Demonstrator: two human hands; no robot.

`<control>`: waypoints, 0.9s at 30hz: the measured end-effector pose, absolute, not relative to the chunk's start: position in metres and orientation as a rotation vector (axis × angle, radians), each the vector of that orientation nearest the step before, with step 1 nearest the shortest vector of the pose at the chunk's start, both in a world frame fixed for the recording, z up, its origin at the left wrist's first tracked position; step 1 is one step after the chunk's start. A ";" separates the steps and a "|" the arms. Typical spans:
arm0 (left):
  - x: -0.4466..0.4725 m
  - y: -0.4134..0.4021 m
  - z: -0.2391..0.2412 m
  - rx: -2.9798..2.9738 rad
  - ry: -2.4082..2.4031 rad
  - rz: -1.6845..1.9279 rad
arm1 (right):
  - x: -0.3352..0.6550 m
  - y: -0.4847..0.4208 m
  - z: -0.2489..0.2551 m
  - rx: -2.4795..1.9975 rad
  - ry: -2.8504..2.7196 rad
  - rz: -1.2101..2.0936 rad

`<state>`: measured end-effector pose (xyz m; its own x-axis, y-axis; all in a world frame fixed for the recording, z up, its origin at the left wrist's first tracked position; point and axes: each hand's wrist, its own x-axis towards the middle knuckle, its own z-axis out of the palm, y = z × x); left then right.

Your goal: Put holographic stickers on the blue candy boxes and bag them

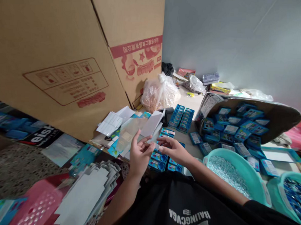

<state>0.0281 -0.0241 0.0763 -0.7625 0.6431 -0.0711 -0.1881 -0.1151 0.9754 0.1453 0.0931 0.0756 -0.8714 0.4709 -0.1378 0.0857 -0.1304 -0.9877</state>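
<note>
A partly folded white carton blank [153,123] stands tilted between my hands, in the middle of the head view. My left hand [140,153] holds its lower part, thumb and fingers closed together. From the other side, my right hand [175,149] has its curled fingertips at the lower edge of the same blank. The fingers hide part of that edge. Just under and beyond my hands lie rows of small blue printed boxes [159,156]. Flat white and blue carton blanks [110,123] are spread to the left of my hands.
A tall cardboard box [68,46] stands at left. On the right are an open carton of blue boxes [231,129], a teal basin of pale pellets [225,174] and a teal basin of blue wrapped pieces [297,196]. Stacked blanks [84,196] lie over a pink basket [39,200].
</note>
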 end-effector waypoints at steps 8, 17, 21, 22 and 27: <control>0.055 0.003 0.061 0.479 1.424 1.739 | 0.179 0.088 0.055 -0.929 -1.607 2.012; 0.058 0.004 0.062 0.169 1.258 1.537 | 0.203 0.093 0.084 -0.789 -2.102 1.595; 0.060 -0.001 0.063 0.142 1.130 1.448 | 0.207 0.096 0.088 -0.656 -2.226 1.477; 0.060 -0.001 0.061 0.140 1.135 1.481 | 0.207 0.097 0.088 -0.631 -2.258 1.454; 0.059 -0.004 0.045 0.259 1.437 1.529 | 0.206 0.105 0.073 -0.728 -2.325 1.452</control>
<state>0.0589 -0.0042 0.0449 -0.4947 0.7451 -0.4473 -0.4927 0.1835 0.8506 0.2056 0.1050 0.0732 -0.8247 0.5654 -0.0099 0.2570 0.3593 -0.8971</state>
